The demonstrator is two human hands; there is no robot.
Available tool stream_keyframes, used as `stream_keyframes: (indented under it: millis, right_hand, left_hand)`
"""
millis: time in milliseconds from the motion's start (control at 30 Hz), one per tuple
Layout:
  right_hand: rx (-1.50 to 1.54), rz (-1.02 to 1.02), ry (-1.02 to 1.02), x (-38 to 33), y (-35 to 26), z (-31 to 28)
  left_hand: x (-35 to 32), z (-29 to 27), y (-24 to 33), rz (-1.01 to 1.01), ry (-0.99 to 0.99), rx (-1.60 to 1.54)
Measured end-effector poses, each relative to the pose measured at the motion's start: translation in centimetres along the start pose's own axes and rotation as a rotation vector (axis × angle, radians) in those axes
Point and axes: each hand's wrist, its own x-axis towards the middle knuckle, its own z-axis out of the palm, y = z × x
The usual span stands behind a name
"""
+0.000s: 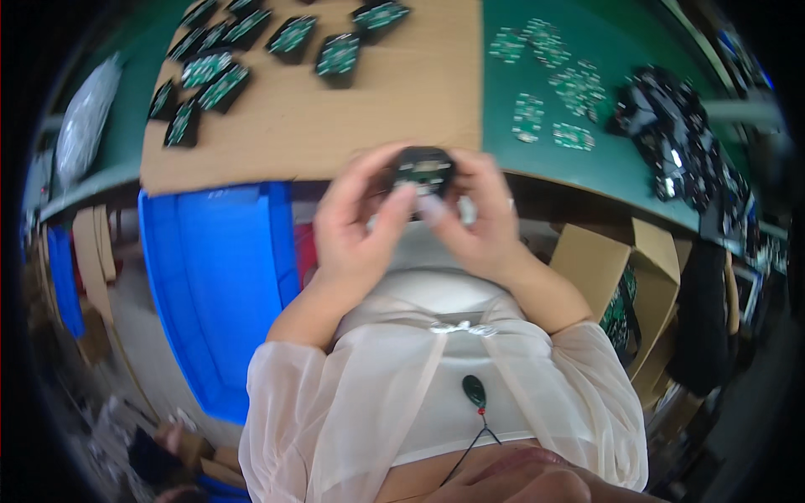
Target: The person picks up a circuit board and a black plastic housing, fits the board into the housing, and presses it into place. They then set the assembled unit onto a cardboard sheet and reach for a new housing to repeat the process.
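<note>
sheer pale clothing [335,402] is lying nearest, a dark pendant [474,391] hanging over it. the left hand [360,201] and right hand [484,210] are holding a black case [426,168] between them near the tan sheet [377,117], fingers clamping its sides; blur is hiding exactly where the thumbs are touching. similar cases [340,57] are sitting on the sheet, loose circuit boards [527,117] are lying rightward, and a blue bin [218,293] is standing lower left.
</note>
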Motion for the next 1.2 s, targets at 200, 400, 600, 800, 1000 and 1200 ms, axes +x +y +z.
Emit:
stream_keyframes:
  millis: [200,400,600,800,1000,1200]
  right_hand:
    - [0.014,0.093,-0.115,1.6,0.9,-0.9]
    - [-0.683,-0.159,0.392,2.3,3.1,-8.9]
    - [-1.381,-0.055,0.666,2.6,3.3,-18.1]
    - [-1.497,-0.099,0.497,2.1,6.6,-21.8]
    - [-0.613,-0.143,0.82,1.3,6.3,-21.9]
    - [-0.208,-0.337,0.148,0.4,-0.4,-14.3]
  left_hand:
    - [1.5,-1.9,-0.4,-0.009,0.266,0.124]
    - [7.3,-10.0,-2.6,-0.014,0.492,0.537]
    - [8.4,-10.7,-3.3,0.085,0.531,1.03]
    - [6.3,-6.4,-1.8,0.509,0.713,0.87]
    - [2.7,-1.1,-1.8,0.427,0.165,0.571]
    - [2.3,4.5,-2.0,-0.301,-0.34,-0.36]
